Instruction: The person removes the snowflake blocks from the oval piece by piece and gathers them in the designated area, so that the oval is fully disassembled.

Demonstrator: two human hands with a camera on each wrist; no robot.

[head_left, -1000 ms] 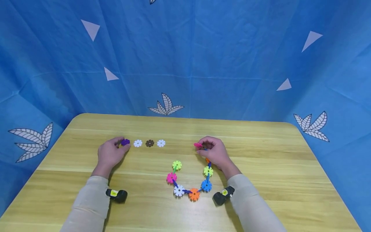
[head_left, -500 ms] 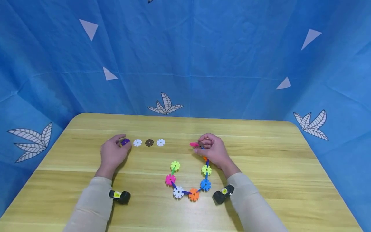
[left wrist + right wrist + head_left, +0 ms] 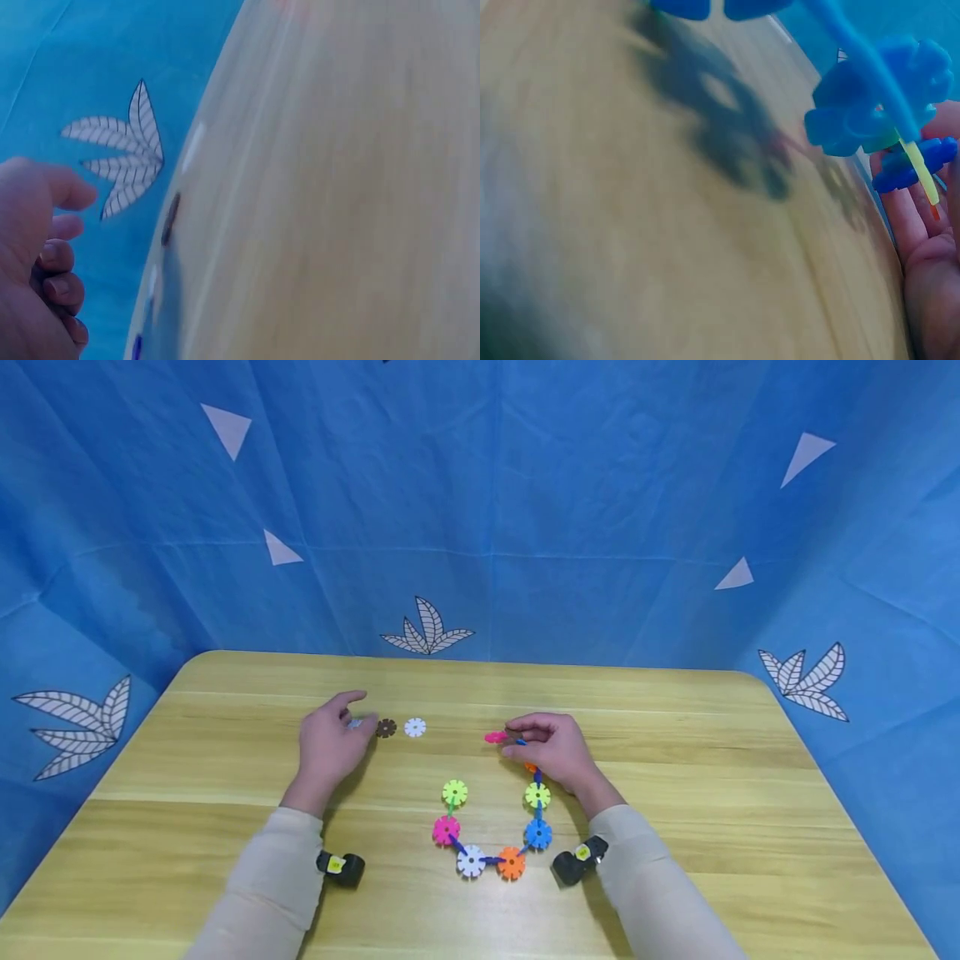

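Hands apart above a wooden table (image 3: 750,777), a person pinches one end of a disc chain (image 3: 471,862) in the right hand (image 3: 557,750); the left hand (image 3: 333,745), thumb and forefinger parted, is at a row of loose discs (image 3: 415,727). Wood stretches beyond both to the far edge. Notched and multicoloured, the chain curves in a U.

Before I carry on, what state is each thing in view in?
Left hand: thumb and index finger apart
Right hand: pinching the chain
Flower-disc chain: linked, U-shaped, ends unjoined
Pink disc at right hand: protruding past fingertips
Loose brown disc: flat
Loose white disc: flat
White disc at left hand: partly hidden
Purple disc, left wrist view: cut off by frame
Curtain: hanging, creased
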